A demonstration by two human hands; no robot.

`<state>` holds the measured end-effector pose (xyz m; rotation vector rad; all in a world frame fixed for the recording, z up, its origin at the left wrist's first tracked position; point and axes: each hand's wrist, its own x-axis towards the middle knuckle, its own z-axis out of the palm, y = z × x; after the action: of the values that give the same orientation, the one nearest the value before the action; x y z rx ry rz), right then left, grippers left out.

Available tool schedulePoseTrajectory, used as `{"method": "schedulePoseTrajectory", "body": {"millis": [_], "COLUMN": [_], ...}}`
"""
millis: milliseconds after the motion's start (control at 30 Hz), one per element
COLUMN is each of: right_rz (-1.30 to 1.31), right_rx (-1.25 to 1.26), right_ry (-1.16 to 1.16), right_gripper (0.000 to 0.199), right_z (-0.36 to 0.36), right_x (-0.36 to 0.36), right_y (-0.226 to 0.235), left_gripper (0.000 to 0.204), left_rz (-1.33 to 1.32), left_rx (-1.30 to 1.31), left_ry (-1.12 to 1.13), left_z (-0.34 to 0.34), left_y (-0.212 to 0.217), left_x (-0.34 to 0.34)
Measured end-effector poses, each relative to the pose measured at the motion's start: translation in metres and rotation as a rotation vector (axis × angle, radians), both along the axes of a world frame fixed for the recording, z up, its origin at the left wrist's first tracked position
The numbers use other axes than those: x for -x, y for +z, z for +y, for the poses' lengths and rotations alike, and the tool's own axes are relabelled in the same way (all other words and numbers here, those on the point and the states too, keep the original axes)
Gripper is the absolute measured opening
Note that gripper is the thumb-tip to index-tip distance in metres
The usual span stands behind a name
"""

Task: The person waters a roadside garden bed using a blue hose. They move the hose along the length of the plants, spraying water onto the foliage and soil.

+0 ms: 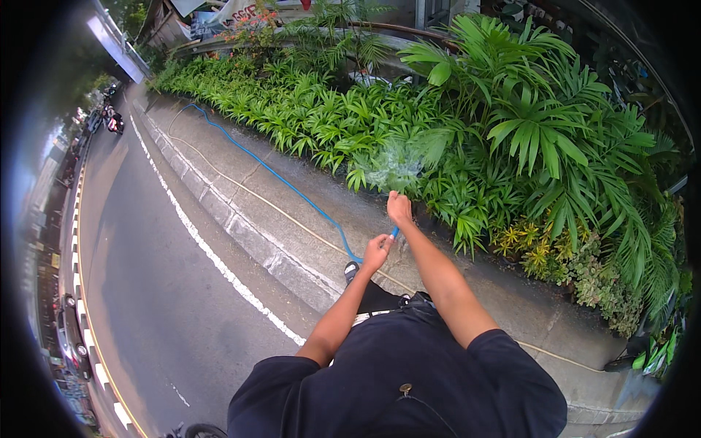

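A blue garden hose runs along the concrete pavement from far up the walk to me. My right hand grips the hose end, pointed at the plants. A fan of water spray shoots from it onto the green palm-like shrubs. My left hand holds the hose a little further back, where a short blue piece shows between the two hands. Both arms stretch forward from my dark shirt.
A raised planting bed of leafy shrubs lines the right side. The pavement has a stone kerb, then an asphalt road with a white line. A thin yellowish cord lies on the pavement. Parked motorbikes stand far off.
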<state>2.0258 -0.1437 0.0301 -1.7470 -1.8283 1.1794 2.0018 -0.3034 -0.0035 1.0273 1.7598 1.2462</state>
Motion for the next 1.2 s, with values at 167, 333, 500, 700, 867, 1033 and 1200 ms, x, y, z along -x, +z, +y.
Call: {"method": "schedulePoseTrajectory", "body": {"millis": [167,333,500,700,867,1033,1200], "right_rz": [0.009,-0.014,-0.078,-0.179,-0.269,-0.238,-0.189], "right_rx": [0.04,0.083,0.104,0.108,0.046,0.089,0.098], "right_ry": [0.061,-0.036,-0.2,-0.358,-0.408,-0.482,-0.452], "right_gripper": [0.056,0.055,0.053,0.053,0.053,0.052,0.052], "right_z": [-0.002,-0.012,-0.025,-0.046,-0.049,-0.048,-0.026], "right_x": [0.006,-0.024,-0.079,-0.151,-0.215,-0.263,-0.284], "right_y": [0.001,0.005,-0.007,-0.011,-0.004,0.007,-0.018], "left_gripper": [0.036,0.036,0.039,0.042,0.043,0.051,0.063], "left_rz": [-0.172,-0.048,-0.214,-0.177,-0.069,0.147,0.301], "left_rx": [-0.064,0.018,0.048,0.134,0.112,0.085,0.122], "left_ry": [0.004,-0.152,-0.359,-0.663,-0.811,-0.897,-0.817], "left_z": [-0.009,-0.012,-0.014,-0.015,-0.017,-0.011,-0.012], "left_y": [0.022,0.014,-0.005,-0.016,-0.008,-0.03,-0.032], "left_x": [-0.002,-0.006,-0.027,-0.056,-0.078,-0.082,-0.092]}}
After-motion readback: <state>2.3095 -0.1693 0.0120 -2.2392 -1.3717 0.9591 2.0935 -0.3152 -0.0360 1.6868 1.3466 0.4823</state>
